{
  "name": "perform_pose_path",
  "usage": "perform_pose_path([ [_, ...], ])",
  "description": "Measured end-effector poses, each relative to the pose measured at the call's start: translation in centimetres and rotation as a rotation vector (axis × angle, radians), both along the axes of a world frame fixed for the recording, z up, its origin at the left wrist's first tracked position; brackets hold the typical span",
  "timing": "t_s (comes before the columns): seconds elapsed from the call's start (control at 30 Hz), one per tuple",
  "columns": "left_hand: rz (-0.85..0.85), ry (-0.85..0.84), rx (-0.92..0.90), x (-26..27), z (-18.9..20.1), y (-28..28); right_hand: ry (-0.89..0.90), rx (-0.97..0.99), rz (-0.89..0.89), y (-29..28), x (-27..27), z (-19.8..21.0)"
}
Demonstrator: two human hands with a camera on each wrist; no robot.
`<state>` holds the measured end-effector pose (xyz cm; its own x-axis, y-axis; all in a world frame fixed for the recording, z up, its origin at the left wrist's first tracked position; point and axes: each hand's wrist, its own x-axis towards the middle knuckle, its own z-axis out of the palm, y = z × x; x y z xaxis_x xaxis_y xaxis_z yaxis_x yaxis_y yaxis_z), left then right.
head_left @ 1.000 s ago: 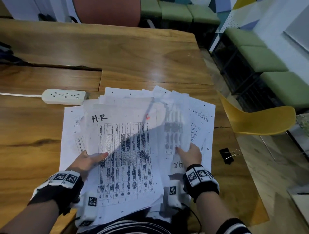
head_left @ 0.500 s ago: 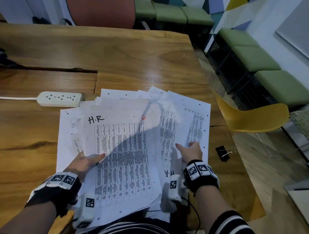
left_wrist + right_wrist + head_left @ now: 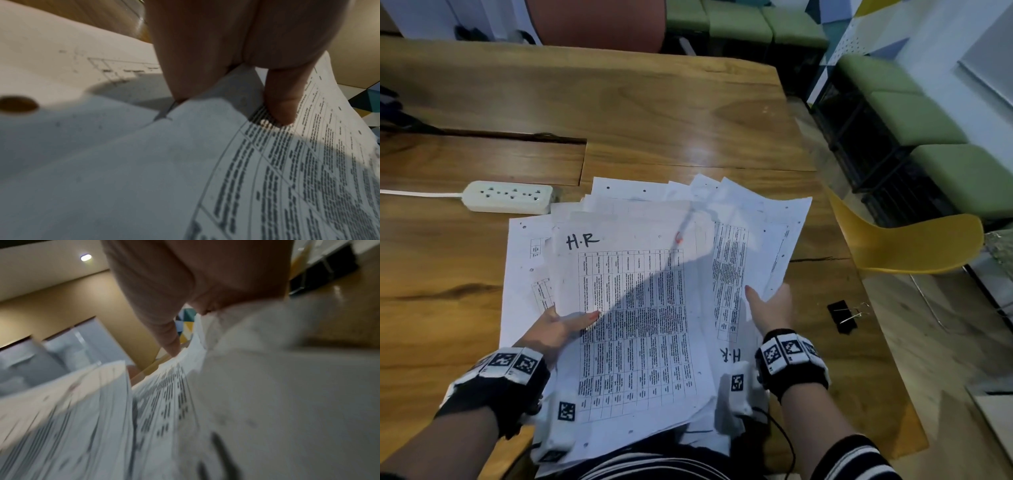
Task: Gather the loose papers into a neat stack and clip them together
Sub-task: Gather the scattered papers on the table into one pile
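A fanned bundle of white printed papers, the top sheet marked "H.R", lies spread over the near part of the wooden table. My left hand grips the bundle's left side, thumb on top and fingers under the sheets. My right hand grips the right-hand sheets, thumb on top; its other fingers are hidden beneath the paper. A black binder clip lies on the table to the right of my right hand, apart from the papers.
A white power strip with its cable lies left of the papers' far edge. A yellow chair stands just past the table's right edge. Green benches line the wall. A slot cuts into the tabletop.
My right hand has slid outward to the right edge of the sheets, which now lie flatter and more fanned. The left hand keeps its grip.
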<state>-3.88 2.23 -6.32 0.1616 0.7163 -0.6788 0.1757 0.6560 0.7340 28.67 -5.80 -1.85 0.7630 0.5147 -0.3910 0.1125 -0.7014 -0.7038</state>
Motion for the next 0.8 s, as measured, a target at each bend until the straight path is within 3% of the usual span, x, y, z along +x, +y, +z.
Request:
perform_pose_path([
  [0.1,0.009,-0.018,0.008,-0.1,-0.4,0.0,0.033,0.032,0.01,-0.3,-0.5,0.0],
  [0.27,0.023,0.007,0.011,-0.2,-0.8,0.0,0.287,-0.134,0.265,-0.5,0.3,-0.8],
  [0.4,0.053,0.002,0.024,-0.4,-1.2,-0.1,0.185,0.053,0.07,-0.3,0.4,-0.2],
  [0.57,0.035,-0.037,0.004,0.6,0.6,-0.3,0.304,-0.025,0.282,0.0,-0.8,0.6],
  [0.67,0.015,-0.039,-0.017,1.0,1.5,-0.7,0.266,0.061,0.191,-0.2,-0.9,-0.1],
  [0.8,-0.033,0.032,0.023,1.0,1.2,-0.7,0.026,0.156,0.147,-0.3,-0.8,0.6],
])
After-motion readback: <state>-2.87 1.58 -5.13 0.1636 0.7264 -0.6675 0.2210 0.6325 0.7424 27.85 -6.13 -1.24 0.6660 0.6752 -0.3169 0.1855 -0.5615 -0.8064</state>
